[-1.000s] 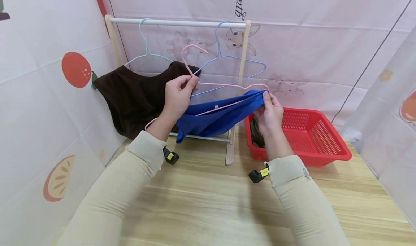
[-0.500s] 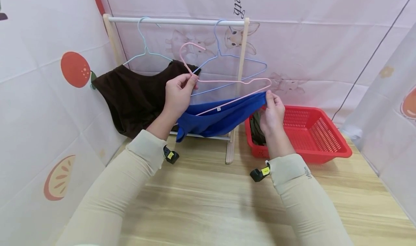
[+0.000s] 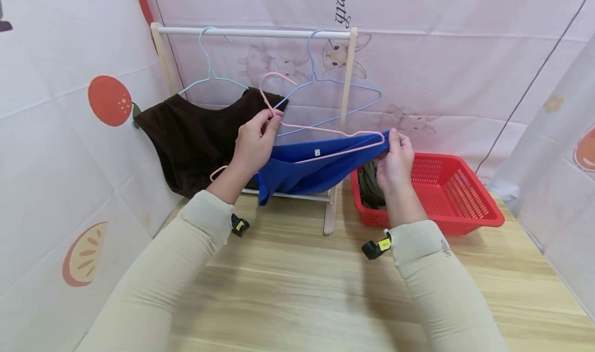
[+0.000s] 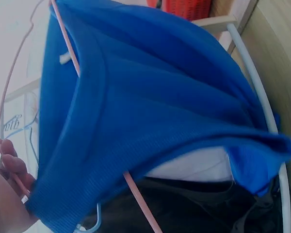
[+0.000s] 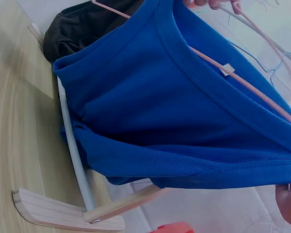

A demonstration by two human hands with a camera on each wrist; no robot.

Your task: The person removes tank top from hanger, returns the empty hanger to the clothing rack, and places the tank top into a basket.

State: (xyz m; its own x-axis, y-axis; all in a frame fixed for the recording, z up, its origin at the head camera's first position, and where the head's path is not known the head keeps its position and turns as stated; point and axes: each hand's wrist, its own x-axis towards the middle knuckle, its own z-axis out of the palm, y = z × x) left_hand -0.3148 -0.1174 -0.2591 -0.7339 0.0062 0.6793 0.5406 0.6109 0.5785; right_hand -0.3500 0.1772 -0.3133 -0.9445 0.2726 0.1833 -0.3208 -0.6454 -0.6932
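My left hand [image 3: 254, 140] pinches a pink hanger [image 3: 321, 129] just below its hook. A blue sleeveless top [image 3: 307, 174] hangs on that hanger. One hanger arm comes out through the left armhole, plain in the left wrist view beside the top [image 4: 150, 97]. The hanger's right end lies at the neck opening, by the right shoulder strap. My right hand [image 3: 397, 158] pinches that strap and pulls it out to the right. At the edge of the right wrist view, the right hand [image 5: 288, 206] touches the strap's rim. A small white label [image 3: 317, 152] shows inside the neck.
Behind stands a rack with a white rail [image 3: 260, 32]. A brown top [image 3: 195, 130] hangs there on a mint hanger [image 3: 209, 76], beside a bare blue hanger [image 3: 344, 82]. A red basket [image 3: 465, 223] with dark green cloth [image 3: 369, 187] stands right on the wooden table [image 3: 297, 290].
The hanger's right end rose above the strap, then dropped to the neck opening. My right hand has moved right, stretching the strap outward. My left hand still pinches the hanger.
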